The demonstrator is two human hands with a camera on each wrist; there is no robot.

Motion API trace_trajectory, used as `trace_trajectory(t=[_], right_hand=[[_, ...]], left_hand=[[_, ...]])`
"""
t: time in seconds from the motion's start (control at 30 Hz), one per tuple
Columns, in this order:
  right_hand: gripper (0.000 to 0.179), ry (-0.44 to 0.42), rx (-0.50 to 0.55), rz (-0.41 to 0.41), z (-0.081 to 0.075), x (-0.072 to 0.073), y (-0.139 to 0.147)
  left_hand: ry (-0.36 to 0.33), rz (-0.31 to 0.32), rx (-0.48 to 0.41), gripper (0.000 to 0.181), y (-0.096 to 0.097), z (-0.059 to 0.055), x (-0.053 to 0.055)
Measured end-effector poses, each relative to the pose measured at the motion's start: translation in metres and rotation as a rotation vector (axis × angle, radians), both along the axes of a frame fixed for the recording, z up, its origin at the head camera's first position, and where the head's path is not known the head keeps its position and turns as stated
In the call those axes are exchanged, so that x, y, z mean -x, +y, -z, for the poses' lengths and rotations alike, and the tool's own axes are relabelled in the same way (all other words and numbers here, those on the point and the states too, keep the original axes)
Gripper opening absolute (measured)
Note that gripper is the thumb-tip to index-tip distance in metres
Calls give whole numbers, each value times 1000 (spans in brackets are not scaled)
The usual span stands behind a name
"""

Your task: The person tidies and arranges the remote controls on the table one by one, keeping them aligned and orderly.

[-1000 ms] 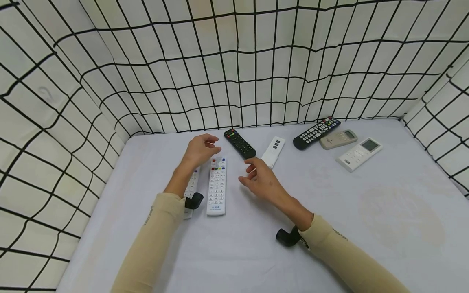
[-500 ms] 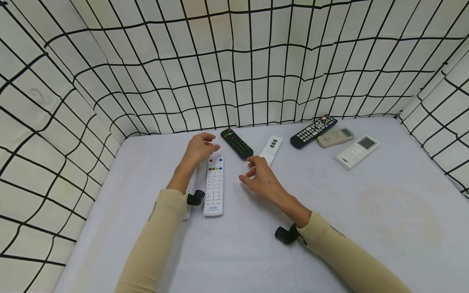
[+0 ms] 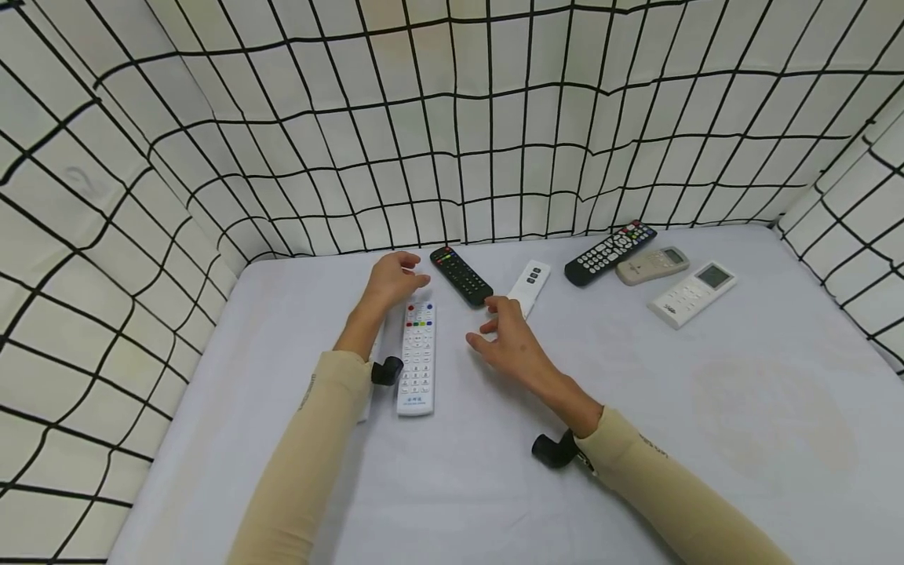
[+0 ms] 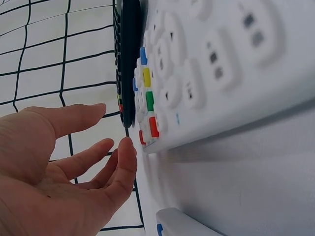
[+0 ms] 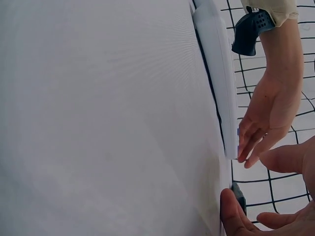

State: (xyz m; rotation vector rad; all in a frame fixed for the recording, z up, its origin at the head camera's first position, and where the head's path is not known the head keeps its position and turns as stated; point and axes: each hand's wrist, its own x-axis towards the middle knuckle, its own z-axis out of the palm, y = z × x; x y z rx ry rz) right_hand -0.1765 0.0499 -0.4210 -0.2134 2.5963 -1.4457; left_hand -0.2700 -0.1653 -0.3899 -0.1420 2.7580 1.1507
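Note:
My left hand (image 3: 392, 281) hovers with loosely bent fingers just beyond the top end of a white remote control (image 3: 417, 361) with colored buttons. In the left wrist view nothing lies between its thumb and fingers. A second white remote control (image 3: 373, 369) is mostly hidden under the left wrist. My right hand (image 3: 514, 345) holds nothing, thumb and fingers apart, its fingertips near the lower end of a black remote control (image 3: 461, 276). Behind the right hand lies a slim white remote control (image 3: 530, 287), its lower end partly covered.
At the back right lie a black remote control (image 3: 610, 253) with many buttons, a beige remote control (image 3: 653, 266) and a white remote control (image 3: 693, 295) with a screen. A black net (image 3: 494, 125) over white cloth encloses the back and sides of the white-covered table (image 3: 452, 486).
My left hand and forearm have shifted slightly right, covering more of the leftmost white remote control. My right hand has barely moved. The remote controls keep their places on the table.

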Motion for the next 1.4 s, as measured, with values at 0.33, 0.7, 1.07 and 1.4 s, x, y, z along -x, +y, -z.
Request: trace_trajectory(t=[0.33,0.7,1.07,1.4], right_hand=[[77,-20,17,5,-1,2,0],[83,-17,21,6,1,10,-1],[84,-12,10,2,2,19,0],[84,6,14,-5,2,24,0]], left_hand=[[-34,31,40,63,1,6,11],[-92,71,84,74,2,6,18],[-126,146,135,84,4,2,22],[-163,141,70,91,3,3,28]])
